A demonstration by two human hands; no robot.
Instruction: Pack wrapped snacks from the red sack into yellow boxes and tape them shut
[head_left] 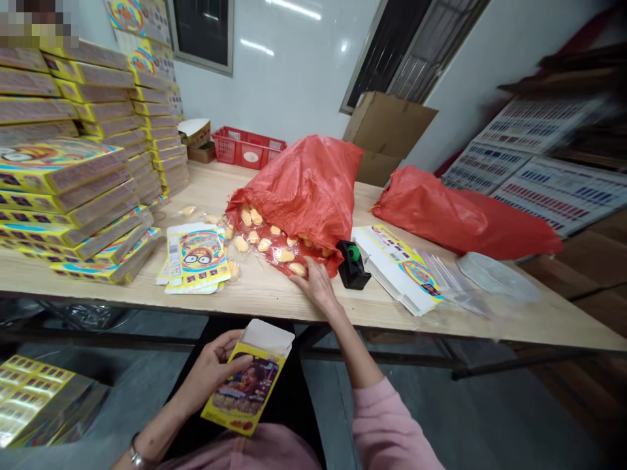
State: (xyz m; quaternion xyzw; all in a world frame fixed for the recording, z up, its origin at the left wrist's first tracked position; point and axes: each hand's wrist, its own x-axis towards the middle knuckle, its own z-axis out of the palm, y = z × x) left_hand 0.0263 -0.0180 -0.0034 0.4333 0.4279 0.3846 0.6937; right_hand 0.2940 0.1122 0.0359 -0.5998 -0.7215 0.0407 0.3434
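My left hand is closed around a small yellow printed carton, held tilted above my lap with its white top flap raised. My right hand reaches to the mouth of a red woven sack lying on the table. Its thumb and fingers are apart, right beside a small clear-wrapped yellowish piece; whether they touch it I cannot tell. Several more such wrapped pieces spill from the sack onto the wood. Flat yellow-and-white cartons lie to the left of them.
A black tape dispenser stands right of the sack, beside more flattened cartons. Tall stacks of yellow boxes fill the table's left. Farther back are a red basket, a cardboard box and another red sack. A clear plastic lid lies right.
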